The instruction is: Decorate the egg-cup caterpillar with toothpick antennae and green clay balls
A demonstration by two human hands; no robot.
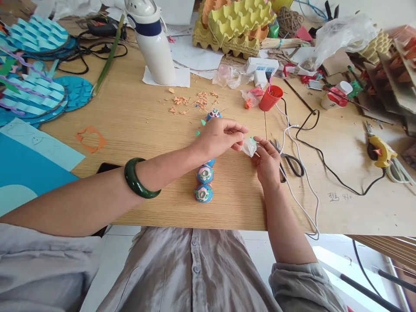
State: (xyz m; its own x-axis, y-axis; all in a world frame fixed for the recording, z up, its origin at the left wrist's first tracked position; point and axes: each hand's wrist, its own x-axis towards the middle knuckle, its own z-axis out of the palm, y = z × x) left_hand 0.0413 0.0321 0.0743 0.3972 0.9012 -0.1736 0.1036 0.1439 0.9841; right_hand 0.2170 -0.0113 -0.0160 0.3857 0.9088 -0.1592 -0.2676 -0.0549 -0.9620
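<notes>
In the head view, a small clear plastic bag (248,147) with something green at its top edge is between my two hands, above the table. My right hand (268,162) grips it from the right between thumb and fingers. From the left, my left hand (216,139) pinches its edge, with a dark green bangle on that wrist. Beneath my left hand a row of blue, dome-shaped pieces runs along the table, partly hidden by the hand. The nearest piece (203,193) carries pink and green decoration; a face-like piece (213,114) sits at the far end.
Black-handled scissors (292,164) lie beside my right hand, near a white cable. Behind stand a red cup (271,98), a white thermos (152,47) and stacked egg trays (240,26). A yellow glue gun (380,149) is at right; orange scraps (195,102) lie ahead.
</notes>
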